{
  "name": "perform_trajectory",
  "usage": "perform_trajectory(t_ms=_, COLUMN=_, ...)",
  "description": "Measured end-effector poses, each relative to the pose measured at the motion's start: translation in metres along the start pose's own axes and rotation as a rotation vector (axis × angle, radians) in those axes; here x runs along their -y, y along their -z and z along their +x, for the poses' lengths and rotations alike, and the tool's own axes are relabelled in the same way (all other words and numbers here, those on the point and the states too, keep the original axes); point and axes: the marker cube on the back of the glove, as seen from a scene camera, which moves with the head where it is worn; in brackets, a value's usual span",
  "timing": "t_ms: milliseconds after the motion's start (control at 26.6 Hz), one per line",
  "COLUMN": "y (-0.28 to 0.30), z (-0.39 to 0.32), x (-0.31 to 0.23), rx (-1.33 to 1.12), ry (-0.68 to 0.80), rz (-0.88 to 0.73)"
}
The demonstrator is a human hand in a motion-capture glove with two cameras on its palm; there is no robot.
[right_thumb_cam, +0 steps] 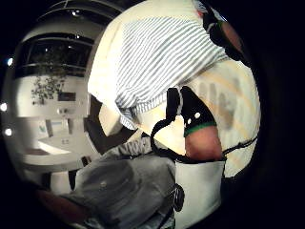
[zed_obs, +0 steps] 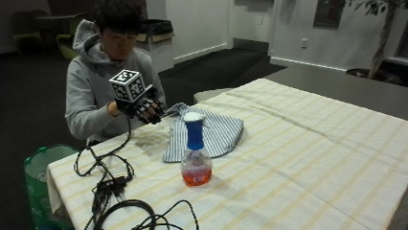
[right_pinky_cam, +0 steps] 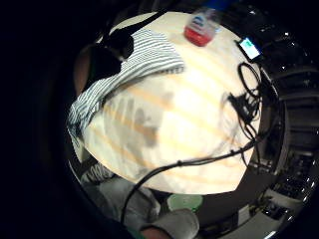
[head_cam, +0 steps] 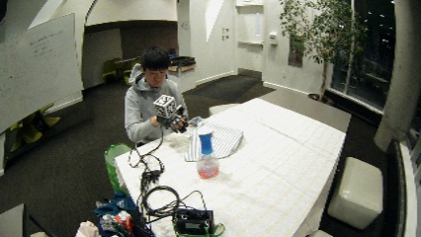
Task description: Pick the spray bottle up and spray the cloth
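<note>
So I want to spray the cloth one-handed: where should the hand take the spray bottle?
Grip the spray bottle round its slim blue neck below the white head, probably coming from the person's side: it stands upright, its body widening below.

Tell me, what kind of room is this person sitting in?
Probably an office or a study lounge, not a home. The wide outside view shows a big white whiteboard on the wall, a tall leafy indoor tree by dark windows, and a long table with a yellow-striped cloth.
</note>
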Motion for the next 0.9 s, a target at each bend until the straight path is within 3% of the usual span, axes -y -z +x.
perform_trajectory(t_ms=376, y=0.034, z=0.083, x=0.016, rx=0.125, ry=-0.120, rz=0.169)
perform_trajectory(t_ms=903, y=0.031, z=0.146, x=0.140, rx=0.637, ry=-0.122, rz=0.353)
